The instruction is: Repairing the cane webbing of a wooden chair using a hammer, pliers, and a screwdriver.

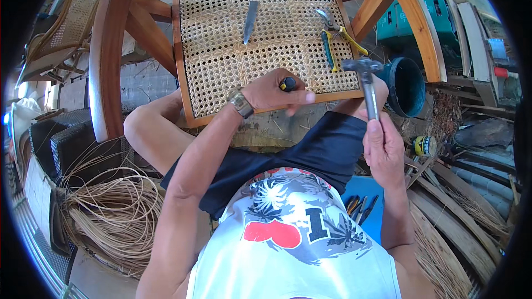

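My right hand [383, 147] is closed round the handle of a hammer [368, 89], its metal head up beside the right front corner of a chair seat. My left hand [275, 89], with a watch on the wrist, rests at the front rail of the wooden seat frame [332, 96]. Its fingers wrap a tool with a dark, yellow-ringed handle end [287, 83]; the rest of that tool is hidden. Woven cane webbing [221, 52] fills the frame. On it lie a flat metal blade [250, 22] and pruning shears [326, 50] with green and yellow handles.
Coiled cane strands [119, 216] lie at left, below another cane chair [72, 16]. At right stand a dark bucket [407, 88], a green crate [396, 25] and a small yellow-labelled can [424, 145]. Hand tools [360, 209] lie on a blue surface. Wooden armrests flank the seat.
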A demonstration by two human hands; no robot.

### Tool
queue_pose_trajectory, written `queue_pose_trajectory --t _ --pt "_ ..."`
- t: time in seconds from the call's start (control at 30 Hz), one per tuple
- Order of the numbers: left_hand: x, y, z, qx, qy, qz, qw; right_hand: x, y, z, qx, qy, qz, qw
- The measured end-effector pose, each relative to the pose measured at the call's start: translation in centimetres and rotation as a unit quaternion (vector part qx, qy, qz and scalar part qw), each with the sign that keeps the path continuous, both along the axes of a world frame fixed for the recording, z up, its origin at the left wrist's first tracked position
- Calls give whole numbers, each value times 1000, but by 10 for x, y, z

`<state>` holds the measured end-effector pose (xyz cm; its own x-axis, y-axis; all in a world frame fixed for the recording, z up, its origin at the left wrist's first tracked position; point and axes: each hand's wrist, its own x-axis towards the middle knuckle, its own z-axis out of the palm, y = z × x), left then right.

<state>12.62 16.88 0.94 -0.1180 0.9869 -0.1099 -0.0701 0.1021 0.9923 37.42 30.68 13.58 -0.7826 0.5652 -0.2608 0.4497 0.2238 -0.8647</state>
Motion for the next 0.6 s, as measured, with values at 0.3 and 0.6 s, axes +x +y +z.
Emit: queue_pose_trajectory --t 0.3,0.6 --pt "68 17 4 -31 130 449 883 14 -14 -22 -73 17 -67 995" --pt "22 7 4 60 92 287 951 13 -14 -25 -89 25 -37 995"
